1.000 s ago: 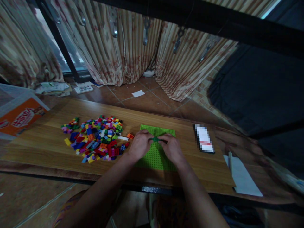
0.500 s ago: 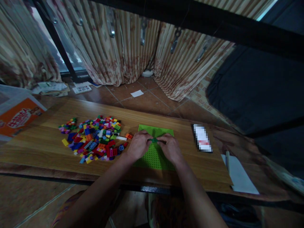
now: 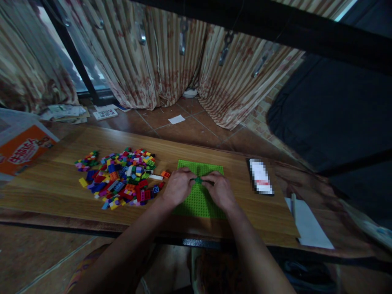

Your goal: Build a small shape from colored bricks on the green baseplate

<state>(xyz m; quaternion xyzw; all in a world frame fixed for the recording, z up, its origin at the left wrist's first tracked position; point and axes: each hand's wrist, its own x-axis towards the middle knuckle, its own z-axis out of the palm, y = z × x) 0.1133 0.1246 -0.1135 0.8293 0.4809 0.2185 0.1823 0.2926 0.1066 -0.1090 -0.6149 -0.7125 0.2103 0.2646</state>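
- One wooden counter (image 3: 275, 220) has its near edge partly hidden by the forearms (image 3: 131, 244).
- A green baseplate (image 3: 200, 206) lies on it, its left edge partly covered by the left hand (image 3: 179, 185).
- That hand and the right hand (image 3: 219, 188) pinch a dark green piece (image 3: 198, 179) between them.
- The piece is over the baseplate, its visible stretch running left to right, ends hidden.
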